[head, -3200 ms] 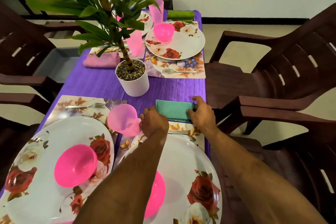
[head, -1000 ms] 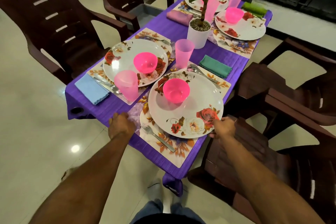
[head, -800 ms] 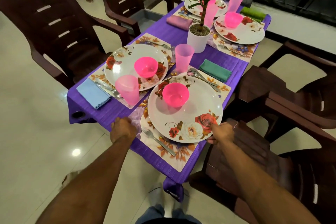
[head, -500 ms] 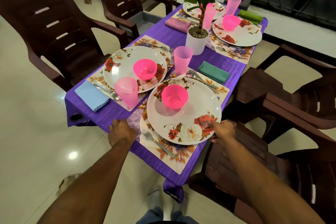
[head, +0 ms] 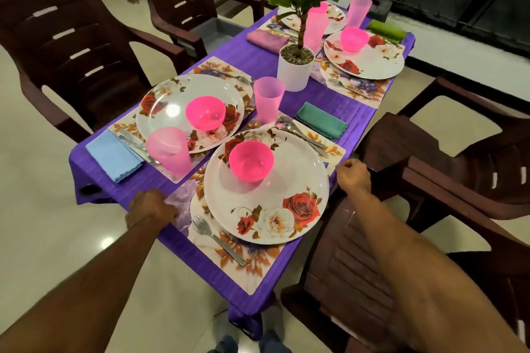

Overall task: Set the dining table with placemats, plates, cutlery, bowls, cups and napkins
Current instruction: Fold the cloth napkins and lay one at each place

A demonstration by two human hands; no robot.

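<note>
The near floral placemat [head: 259, 262] carries a rose-patterned plate [head: 275, 209], a pink bowl [head: 251, 160], a fork [head: 218, 241] and spoons [head: 304, 135]. A teal napkin [head: 321, 123] and a pink cup [head: 269, 99] lie beyond it. My left hand [head: 150, 208] has its fingers curled on this placemat's left edge at the table rim. Fingers curled, my right hand [head: 354, 175] is at the placemat's right corner. The setting to the left has a plate [head: 172, 106], bowl [head: 205, 112], cup [head: 169, 152] and blue napkin [head: 113, 155].
A potted plant [head: 295, 69] stands mid-table on the purple cloth [head: 252, 66]. Two more settings lie at the far end, with a plate [head: 372, 61], cups and napkins. Brown plastic chairs [head: 372, 252] surround the table, one right beside my right arm.
After leaving the teal napkin, I stepped back from the table. In the last second my right hand slid from the plate's near rim up to the placemat's right corner. My left hand stayed put.
</note>
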